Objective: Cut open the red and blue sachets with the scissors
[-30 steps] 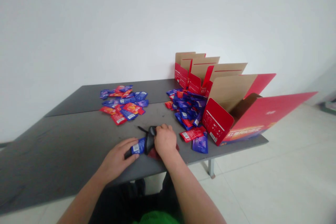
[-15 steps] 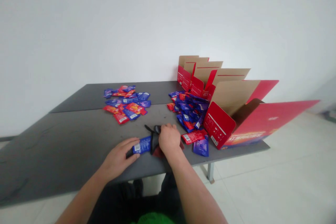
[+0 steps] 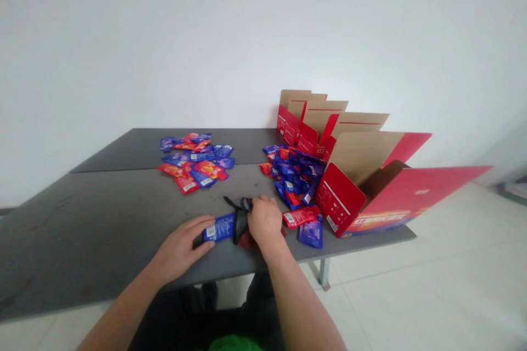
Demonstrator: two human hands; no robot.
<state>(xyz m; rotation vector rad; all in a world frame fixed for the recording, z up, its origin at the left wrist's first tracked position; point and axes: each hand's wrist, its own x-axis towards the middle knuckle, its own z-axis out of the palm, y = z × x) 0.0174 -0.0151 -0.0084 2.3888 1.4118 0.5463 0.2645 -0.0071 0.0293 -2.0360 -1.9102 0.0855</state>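
Near the table's front edge, my left hand (image 3: 181, 247) has its fingers and thumb about the left end of a blue packet (image 3: 222, 227) lying flat. A small black piece (image 3: 198, 240) shows between thumb and fingers. My right hand (image 3: 265, 219) is closed over a black object with a strap (image 3: 240, 219), pressed against the packet's right end; most of it is hidden under my hand, so its kind is unclear. A dark reddish-brown piece (image 3: 246, 240) shows beneath it. To the right of that hand lie a red packet (image 3: 302, 216) and a purple packet (image 3: 312, 232).
A pile of red and blue packets (image 3: 294, 173) sits against a row of open red cartons (image 3: 340, 197) along the table's right side. Another spread of packets (image 3: 193, 159) lies farther back on the left of the dark table (image 3: 115, 219). A white wall (image 3: 197, 38) stands behind.
The whole view has shifted slightly. Both hands keep their places on the blue packet and the black object, with little visible movement between them.
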